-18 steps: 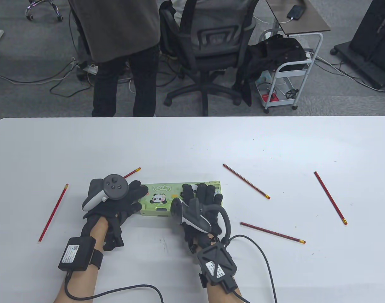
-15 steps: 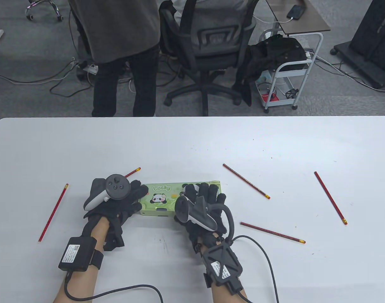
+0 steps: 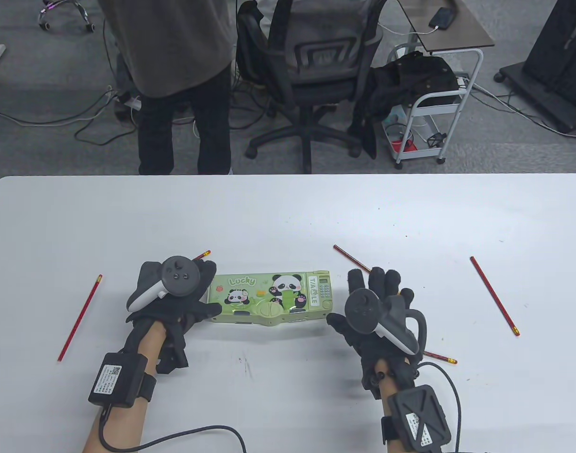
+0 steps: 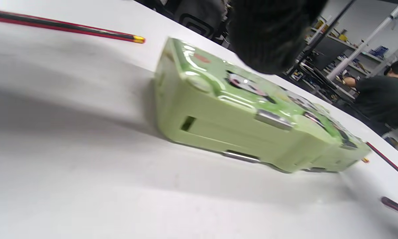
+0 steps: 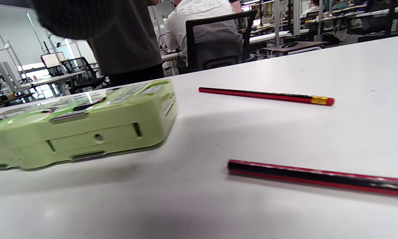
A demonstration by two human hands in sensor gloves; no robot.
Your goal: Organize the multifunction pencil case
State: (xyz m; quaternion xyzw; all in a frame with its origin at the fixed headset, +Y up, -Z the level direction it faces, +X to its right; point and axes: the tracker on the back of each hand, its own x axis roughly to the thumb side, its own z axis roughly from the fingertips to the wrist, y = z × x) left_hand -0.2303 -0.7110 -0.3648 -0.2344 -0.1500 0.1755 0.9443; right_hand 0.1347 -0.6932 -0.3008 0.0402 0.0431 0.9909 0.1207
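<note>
Table view shows both gloved hands at once: the left hand (image 3: pixel 174 302) lies against the left end of the green pencil case (image 3: pixel 273 297), thumb along the near edge and fingers over the far corner, holding that end, while the right hand (image 3: pixel 377 311) lies flat with fingers spread and straight, just right of the case and clear of it, gripping nothing. Under those spread fingers run two red pencils, one reaching away to the far left (image 3: pixel 351 257), the other showing only its eraser tip near the wrist (image 3: pixel 441 357). Left wrist view gives what the overhead cannot: the case's near side wall (image 4: pixel 238 136), smooth moulded plastic with a slot, metal clips and rounded corners, lid closed; a dark fingertip (image 4: pixel 268 36) fills its top edge. Right wrist view shows the case's right end lying flat on the white table (image 3: pixel 278 212) and two pencils beside it. Further pencils lie well left of the left hand (image 3: pixel 80 318), just beyond it (image 3: pixel 200 256), and well right of the right hand (image 3: pixel 494 296), with open tabletop beyond the case toward the far edge
</note>
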